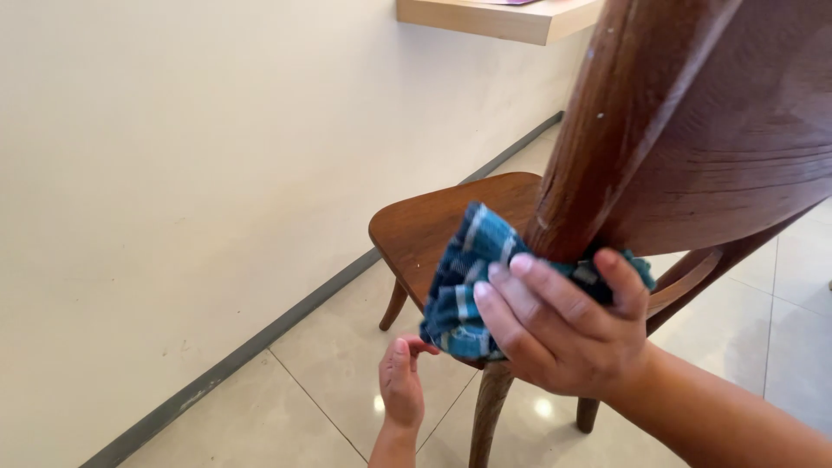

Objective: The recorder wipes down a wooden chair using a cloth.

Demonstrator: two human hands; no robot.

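Up close, a blue checked cloth [464, 282] is gripped by the right hand [563, 325], with the fingers curled shut around it. The cloth is pressed against the brown back post [598, 130] of a wooden chair [719, 156], just under the wide back rest. Lower down, the left hand [401, 386] is seen beside the front edge of the chair seat [442, 217], with a finger and thumb pinched together at the cloth's hanging end. Farther off, a shiny tiled floor [321, 381], a cream wall [191, 173] and a pale wooden shelf [494, 17] are seen.
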